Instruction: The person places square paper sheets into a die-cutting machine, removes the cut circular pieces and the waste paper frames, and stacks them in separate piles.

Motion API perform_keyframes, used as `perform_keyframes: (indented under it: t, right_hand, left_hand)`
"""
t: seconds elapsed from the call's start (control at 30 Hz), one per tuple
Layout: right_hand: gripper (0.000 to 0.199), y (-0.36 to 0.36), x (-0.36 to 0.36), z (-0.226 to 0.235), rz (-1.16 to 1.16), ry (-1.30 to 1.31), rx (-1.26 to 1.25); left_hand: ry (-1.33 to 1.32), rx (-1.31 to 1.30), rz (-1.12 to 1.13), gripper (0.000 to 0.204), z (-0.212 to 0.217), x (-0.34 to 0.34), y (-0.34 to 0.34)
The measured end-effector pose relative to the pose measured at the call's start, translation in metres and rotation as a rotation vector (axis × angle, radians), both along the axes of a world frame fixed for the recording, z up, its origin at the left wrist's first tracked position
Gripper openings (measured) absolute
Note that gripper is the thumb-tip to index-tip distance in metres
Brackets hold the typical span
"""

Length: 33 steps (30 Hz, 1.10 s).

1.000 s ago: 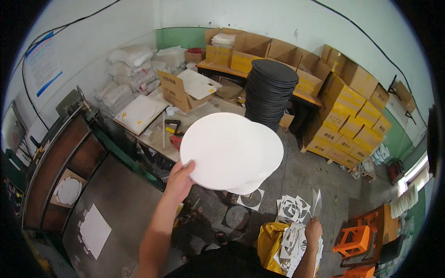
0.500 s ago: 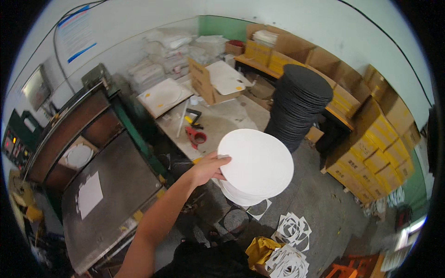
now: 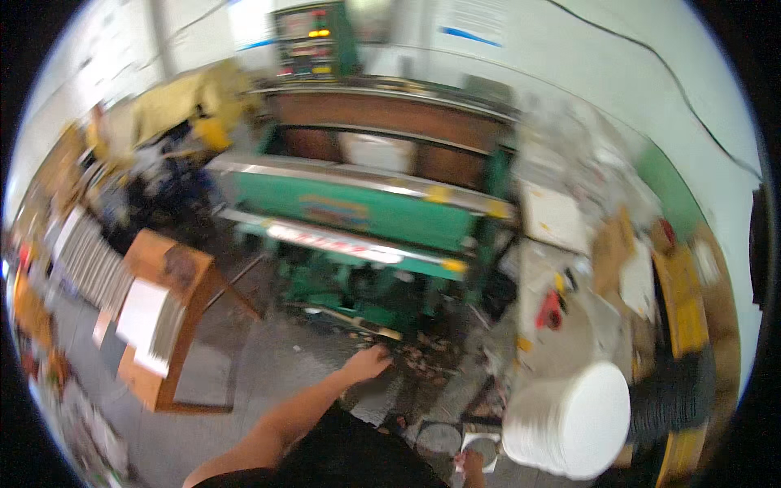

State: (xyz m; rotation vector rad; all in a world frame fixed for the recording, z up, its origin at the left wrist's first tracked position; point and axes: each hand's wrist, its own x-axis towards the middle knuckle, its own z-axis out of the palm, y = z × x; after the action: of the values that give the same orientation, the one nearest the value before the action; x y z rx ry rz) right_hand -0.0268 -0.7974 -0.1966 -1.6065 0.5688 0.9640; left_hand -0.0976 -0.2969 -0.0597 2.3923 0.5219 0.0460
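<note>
My left hand [image 3: 368,363] is stretched out over the floor in front of the green machine [image 3: 350,203]. Its fingers look loosely curled, with nothing seen in them, though motion blurs it. Low in the picture, my right hand [image 3: 469,461] overlaps a white sheet with a round hole [image 3: 490,466]; whether it touches the sheet I cannot tell, and its fingers are unclear. A tall stack of white discs [image 3: 598,419] stands to the right of that hand.
To the left, white sheets [image 3: 142,313] rest on a wooden stand [image 3: 191,268]. A worktable [image 3: 533,325] at the right bears a red tape dispenser [image 3: 551,311]. Black discs [image 3: 671,398] are stacked beyond the white ones. Scraps [image 3: 431,358] litter the floor by the machine.
The view has swung left, so the machine now faces me and the white stack sits at lower right. My left hand has left the white discs; my right hand has come into view.
</note>
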Motion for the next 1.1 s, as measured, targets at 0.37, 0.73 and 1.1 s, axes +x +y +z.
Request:
perform_keyframes:
  t: [0.37,0.73,1.1]
  right_hand:
    - [0.026,0.206,0.023,0.009,0.931,0.054,-0.217]
    - [0.024,0.349,0.021,0.043,0.757,-0.149,-0.07]
    - [0.016,0.279,0.037,-0.065,1.175,0.184,-0.11]
  left_hand:
    - [-0.666,-0.006,2.017,0.028,-0.023,-0.558,0.247]
    - [-1.069,-0.738,2.017,0.037,-0.005,-0.623,0.313]
    - [-1.347,-0.973,1.528,0.022,-0.028,-0.616,0.235]
